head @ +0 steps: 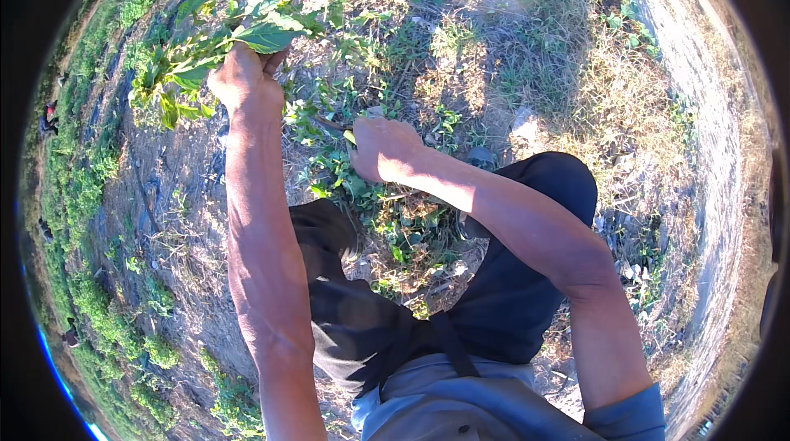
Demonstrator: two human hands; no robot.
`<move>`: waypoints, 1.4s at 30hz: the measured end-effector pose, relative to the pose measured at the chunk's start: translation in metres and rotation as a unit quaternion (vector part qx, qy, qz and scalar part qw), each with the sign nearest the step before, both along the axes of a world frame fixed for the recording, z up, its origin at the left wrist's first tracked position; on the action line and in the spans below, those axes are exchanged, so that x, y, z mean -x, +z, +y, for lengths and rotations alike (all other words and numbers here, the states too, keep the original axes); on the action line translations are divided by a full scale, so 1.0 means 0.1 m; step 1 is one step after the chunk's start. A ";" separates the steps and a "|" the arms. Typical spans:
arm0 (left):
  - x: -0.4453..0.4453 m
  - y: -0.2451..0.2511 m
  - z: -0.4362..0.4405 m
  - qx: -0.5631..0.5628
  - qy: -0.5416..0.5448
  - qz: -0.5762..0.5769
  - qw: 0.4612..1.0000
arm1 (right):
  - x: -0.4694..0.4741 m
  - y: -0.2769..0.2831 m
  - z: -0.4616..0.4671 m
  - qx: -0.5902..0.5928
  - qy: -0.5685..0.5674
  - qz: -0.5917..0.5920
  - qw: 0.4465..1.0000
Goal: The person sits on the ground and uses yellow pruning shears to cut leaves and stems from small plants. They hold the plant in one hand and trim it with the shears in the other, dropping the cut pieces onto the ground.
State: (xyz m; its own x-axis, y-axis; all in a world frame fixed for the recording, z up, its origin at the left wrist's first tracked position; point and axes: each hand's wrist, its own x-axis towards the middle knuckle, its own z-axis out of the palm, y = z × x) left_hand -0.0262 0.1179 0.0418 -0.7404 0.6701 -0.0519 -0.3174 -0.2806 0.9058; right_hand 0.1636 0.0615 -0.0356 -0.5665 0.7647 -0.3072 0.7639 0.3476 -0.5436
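Observation:
A leafy green plant (268,37) is gripped near its stems by my left hand (247,74), held out at the upper left. Its broad leaves spread above and to both sides of the fist. Lower and to the right, my right hand (386,148) is closed around the yellow-green handle (350,137) of a tool. A thin, dark, curved part (330,124) runs from that handle to the left, possibly a sickle blade; its far end is lost among low plants. The two hands are apart.
Low weeds (407,225) grow between my bent knees. Dry grass (617,101) covers the ground at right, beside a pale path (722,132). Green crop rows (92,182) run along the left, where small figures of people (49,117) are at the far edge.

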 end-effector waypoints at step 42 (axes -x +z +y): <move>1.20 -0.15 -1.19 0.042 -0.301 0.038 0.952 | -0.68 0.30 0.46 0.064 -0.024 0.022 0.997</move>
State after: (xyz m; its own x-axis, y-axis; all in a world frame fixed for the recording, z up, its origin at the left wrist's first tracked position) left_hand -0.1463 -0.0011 0.0266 -0.2281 0.9699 -0.0856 -0.3294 0.0058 0.9442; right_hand 0.2318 0.1078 -0.0060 -0.5446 0.7477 -0.3798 0.7532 0.2369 -0.6137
